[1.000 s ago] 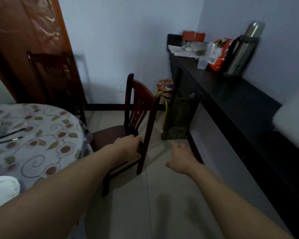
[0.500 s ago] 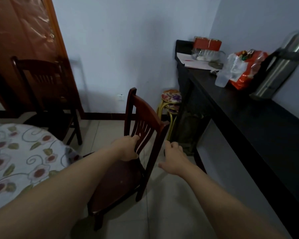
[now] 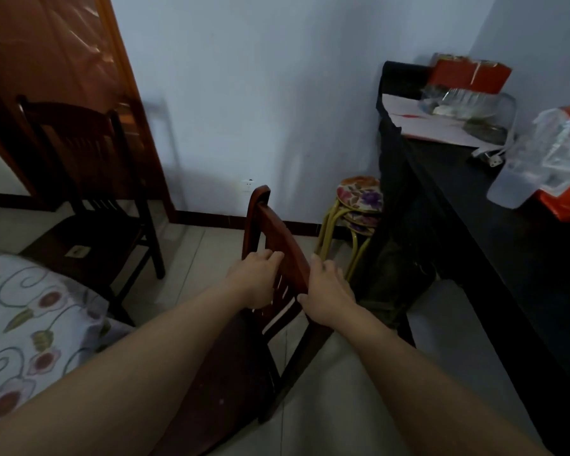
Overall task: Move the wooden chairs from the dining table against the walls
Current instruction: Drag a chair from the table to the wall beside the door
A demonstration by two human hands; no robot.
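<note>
Stacked floral stools (image 3: 359, 205) with yellow legs stand in corner, just beside dark side table (image 3: 494, 225). On it: red box (image 3: 471, 75), papers (image 3: 418, 125), clear plastic cup (image 3: 512, 182), orange bag (image 3: 566, 202). Wall socket (image 3: 247, 185) low on wall. Wooden door (image 3: 46, 60) at left.

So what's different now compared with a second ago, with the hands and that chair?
The right hand, open and off the reddish-brown wooden chair a second ago, has closed on its backrest. The left hand moved up from the seat's rear edge to grip the backrest too. The darker wooden chair by the door stays put, as do the stacked floral stools.
</note>
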